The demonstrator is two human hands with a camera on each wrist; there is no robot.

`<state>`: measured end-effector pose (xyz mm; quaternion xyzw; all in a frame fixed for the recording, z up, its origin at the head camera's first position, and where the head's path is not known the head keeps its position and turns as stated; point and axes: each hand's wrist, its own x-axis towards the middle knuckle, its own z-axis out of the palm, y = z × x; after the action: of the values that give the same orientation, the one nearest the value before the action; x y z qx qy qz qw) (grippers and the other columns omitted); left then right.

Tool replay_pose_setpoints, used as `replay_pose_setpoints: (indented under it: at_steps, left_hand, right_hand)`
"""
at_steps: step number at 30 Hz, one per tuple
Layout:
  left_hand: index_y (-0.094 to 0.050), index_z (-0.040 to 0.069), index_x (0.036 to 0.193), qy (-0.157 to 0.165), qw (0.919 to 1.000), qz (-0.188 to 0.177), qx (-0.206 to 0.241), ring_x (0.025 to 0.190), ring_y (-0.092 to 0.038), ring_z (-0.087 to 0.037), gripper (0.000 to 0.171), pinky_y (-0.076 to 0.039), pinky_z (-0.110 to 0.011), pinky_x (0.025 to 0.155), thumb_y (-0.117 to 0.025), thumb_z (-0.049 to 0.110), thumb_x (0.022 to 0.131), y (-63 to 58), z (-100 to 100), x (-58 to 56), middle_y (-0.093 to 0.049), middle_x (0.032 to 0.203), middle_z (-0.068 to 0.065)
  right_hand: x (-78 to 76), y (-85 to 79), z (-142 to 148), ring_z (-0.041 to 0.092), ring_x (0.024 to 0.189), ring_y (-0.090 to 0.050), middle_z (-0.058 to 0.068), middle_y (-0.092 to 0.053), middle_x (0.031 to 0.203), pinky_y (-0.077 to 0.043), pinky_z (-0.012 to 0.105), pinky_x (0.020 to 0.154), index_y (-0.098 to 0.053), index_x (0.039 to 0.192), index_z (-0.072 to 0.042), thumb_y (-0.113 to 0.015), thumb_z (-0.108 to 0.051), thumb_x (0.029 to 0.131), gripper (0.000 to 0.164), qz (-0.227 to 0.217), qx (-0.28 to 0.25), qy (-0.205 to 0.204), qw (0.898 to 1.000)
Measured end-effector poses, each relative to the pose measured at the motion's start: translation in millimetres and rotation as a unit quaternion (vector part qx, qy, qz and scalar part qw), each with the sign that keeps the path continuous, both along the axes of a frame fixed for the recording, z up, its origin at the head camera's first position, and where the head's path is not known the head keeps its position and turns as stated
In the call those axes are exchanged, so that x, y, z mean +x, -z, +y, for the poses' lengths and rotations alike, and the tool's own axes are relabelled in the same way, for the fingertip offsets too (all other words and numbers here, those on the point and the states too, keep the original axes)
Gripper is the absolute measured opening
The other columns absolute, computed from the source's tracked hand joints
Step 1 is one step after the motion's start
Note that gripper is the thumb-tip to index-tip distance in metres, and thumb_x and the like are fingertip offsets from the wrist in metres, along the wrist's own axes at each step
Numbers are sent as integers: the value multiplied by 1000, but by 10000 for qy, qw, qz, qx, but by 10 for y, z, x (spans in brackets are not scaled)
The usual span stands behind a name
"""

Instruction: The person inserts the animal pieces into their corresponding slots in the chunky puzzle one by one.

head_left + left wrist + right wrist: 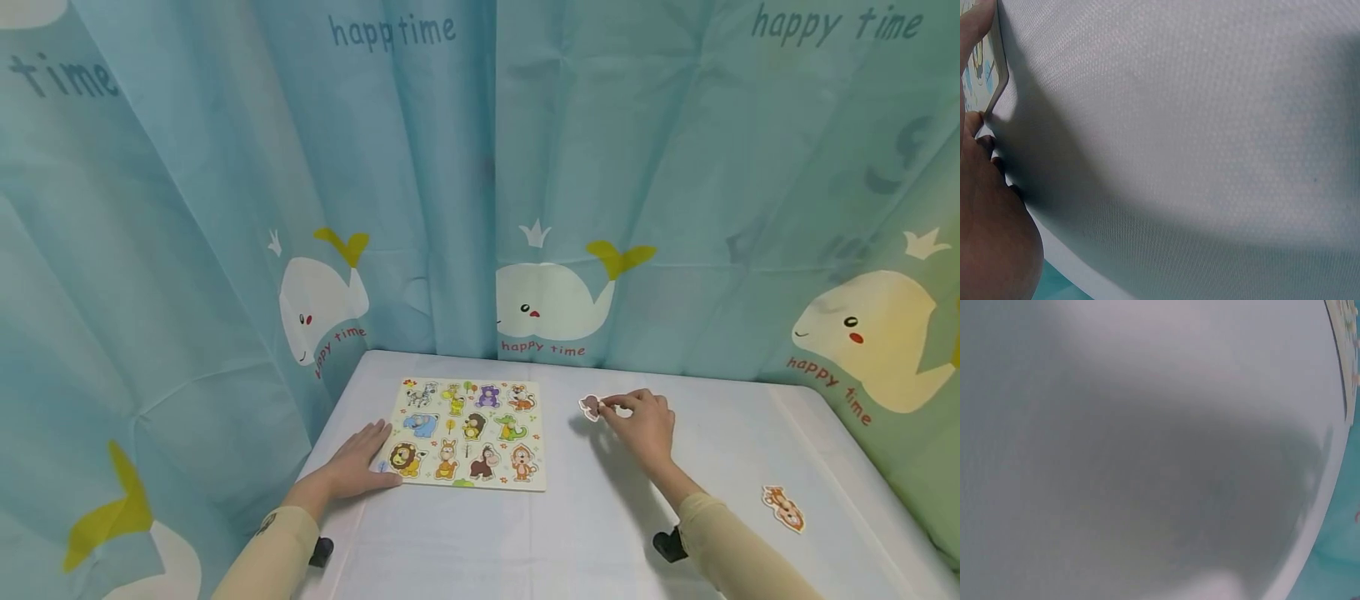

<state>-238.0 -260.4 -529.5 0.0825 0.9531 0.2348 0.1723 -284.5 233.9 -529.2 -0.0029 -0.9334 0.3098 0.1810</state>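
A wooden animal puzzle board [467,479] lies on the white table, with zebra, giraffe, elephant, lion and other figures on it. Against its left edge rests my left hand [356,463], fingers extended and thumb along the near left corner. The left wrist view shows part of that hand [997,231] beside the board's corner [999,78]. My right hand [642,425] pinches a small grey-brown animal puzzle piece [589,407] between thumb and fingertips, to the right of the board. The right wrist view has only the board's edge [1342,356] and shadowed tablecloth.
Another loose puzzle piece [784,508], orange-brown, lies on the right part of the table [480,550]. A blue curtain [450,167] with whale prints hangs right behind the table and along its sides.
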Motion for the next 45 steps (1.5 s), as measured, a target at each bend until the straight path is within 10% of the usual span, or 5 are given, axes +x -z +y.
replay_pose_setpoints:
  at_steps: [45]
  left_hand:
    - [-24,6,163,-16,10000,-25,51,154,-9,-44,107,-11,-69,120,-74,60,84,-8,-12,11,-17,169,-16]
  right_hand:
    - [-12,-22,-895,14,85,-43,-8,-55,85,-35,36,75,-83,87,-30,-86,-27,83,6,-139,376,-1892,9811]
